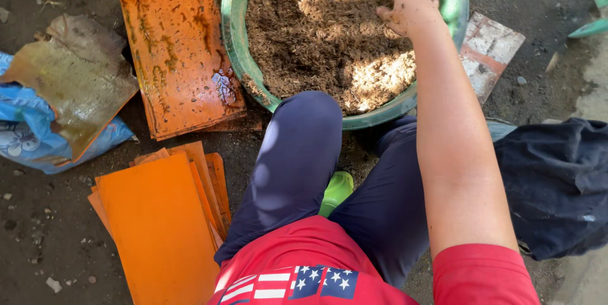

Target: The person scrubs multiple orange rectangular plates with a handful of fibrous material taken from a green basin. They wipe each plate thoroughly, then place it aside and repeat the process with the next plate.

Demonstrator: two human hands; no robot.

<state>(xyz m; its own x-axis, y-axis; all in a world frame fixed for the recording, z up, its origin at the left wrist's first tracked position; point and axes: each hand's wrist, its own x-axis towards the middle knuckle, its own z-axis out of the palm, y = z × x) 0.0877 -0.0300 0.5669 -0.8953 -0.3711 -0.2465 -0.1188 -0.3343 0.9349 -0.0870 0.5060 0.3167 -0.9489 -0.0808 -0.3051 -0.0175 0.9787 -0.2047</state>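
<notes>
My right hand [410,6] reaches forward into a large green basin [235,32] filled with brown fibrous material [316,26]. The fingers are spread and curled down onto the fibre near the far right side of the basin, holding nothing that I can see. My left hand is out of view. I sit with my knees in dark blue trousers [297,159] against the basin's near rim, wearing a red shirt.
A wet orange sheet stack [177,45] lies left of the basin. A dry orange sheet stack [158,222] lies by my left knee. A blue bag [38,127] under a brown leaf sits far left. A dark cloth [557,178] lies right; a tile [491,48] is behind it.
</notes>
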